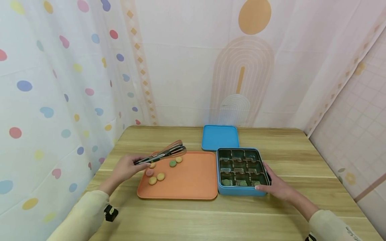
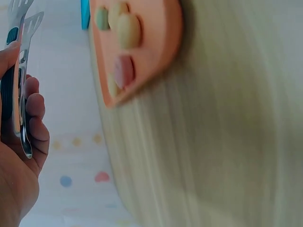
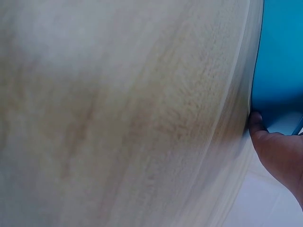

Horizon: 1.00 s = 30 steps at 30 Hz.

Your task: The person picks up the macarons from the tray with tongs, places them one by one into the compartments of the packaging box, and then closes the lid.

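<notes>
Left hand [image 1: 128, 167] grips the slotted metal tongs [image 1: 162, 155] at the handle end, heads apart, nothing visible between them, above the far-left part of the orange tray [image 1: 193, 179]. Tongs look light, stiff and springy; the dark grip is probably the best hold.

On the tray: four cream macarons [image 1: 161, 176], one pink macaron [image 1: 149, 172], one green macaron [image 1: 173, 163]. Likely light, crusty and easy to crack. I'd take them across the edges, soft squeeze; smooth metal might slip.

Right hand [image 1: 275, 185] holds the blue box [image 1: 241, 191] at its right side, thumb on the near corner. Box reads light and rigid, could slide if bumped. Nine-cell insert [image 1: 240, 165] looks thin and flexible; green pieces [image 1: 243, 183] in all three near cells.

Blue lid [image 1: 220, 138] lies behind, on the wood-grain counter [image 1: 187, 221]. Patterned curtains [image 1: 181, 67] hang around.
</notes>
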{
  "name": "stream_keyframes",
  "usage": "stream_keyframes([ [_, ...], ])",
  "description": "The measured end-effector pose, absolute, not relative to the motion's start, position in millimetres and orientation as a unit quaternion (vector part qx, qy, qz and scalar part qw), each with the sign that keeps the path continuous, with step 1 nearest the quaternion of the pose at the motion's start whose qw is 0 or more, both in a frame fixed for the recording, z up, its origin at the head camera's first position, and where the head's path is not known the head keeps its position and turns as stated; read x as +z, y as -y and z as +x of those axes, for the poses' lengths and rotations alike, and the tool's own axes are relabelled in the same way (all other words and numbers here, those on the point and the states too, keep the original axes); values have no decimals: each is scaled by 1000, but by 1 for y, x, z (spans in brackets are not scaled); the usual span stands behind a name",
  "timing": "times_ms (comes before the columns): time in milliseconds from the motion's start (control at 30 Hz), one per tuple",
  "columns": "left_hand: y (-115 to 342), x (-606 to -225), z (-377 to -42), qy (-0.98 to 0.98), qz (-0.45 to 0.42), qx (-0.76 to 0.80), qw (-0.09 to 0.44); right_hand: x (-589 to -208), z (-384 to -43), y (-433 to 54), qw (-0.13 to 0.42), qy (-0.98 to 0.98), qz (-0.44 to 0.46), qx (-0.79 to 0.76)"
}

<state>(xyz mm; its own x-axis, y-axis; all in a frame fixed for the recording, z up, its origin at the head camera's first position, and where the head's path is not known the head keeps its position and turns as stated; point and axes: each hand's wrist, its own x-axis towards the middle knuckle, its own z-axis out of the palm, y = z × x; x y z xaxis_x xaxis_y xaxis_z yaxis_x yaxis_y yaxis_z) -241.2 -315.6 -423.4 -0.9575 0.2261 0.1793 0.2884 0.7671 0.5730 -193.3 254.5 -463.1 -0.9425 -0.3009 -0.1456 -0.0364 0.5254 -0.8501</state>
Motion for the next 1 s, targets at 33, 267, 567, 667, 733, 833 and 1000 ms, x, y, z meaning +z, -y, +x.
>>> stream_keyframes([
  [33, 320, -424, -240, 939, -132, -314, 49, -463, -193, -255, 139, -863, -98, -476],
  [267, 341, -429, -232, 943, -107, -312, 42, -463, -193, -254, 137, -865, -100, -472],
  [567, 355, -438, -228, 950, -93, -298, 29, -464, -192, -255, 132, -867, -102, -470],
  [667, 357, -441, -228, 949, -86, -303, 14, -464, -193, -255, 133, -867, -100, -471],
  [733, 359, -444, -227, 949, -86, -304, 6, -464, -193, -255, 134, -866, -100, -470],
  [833, 360, -449, -227, 950, -85, -300, 1, -464, -193, -255, 134, -867, -101, -470],
  [1000, 362, -457, -229, 956, -91, -280, 7, -464, -193, -255, 135, -867, -100, -468],
])
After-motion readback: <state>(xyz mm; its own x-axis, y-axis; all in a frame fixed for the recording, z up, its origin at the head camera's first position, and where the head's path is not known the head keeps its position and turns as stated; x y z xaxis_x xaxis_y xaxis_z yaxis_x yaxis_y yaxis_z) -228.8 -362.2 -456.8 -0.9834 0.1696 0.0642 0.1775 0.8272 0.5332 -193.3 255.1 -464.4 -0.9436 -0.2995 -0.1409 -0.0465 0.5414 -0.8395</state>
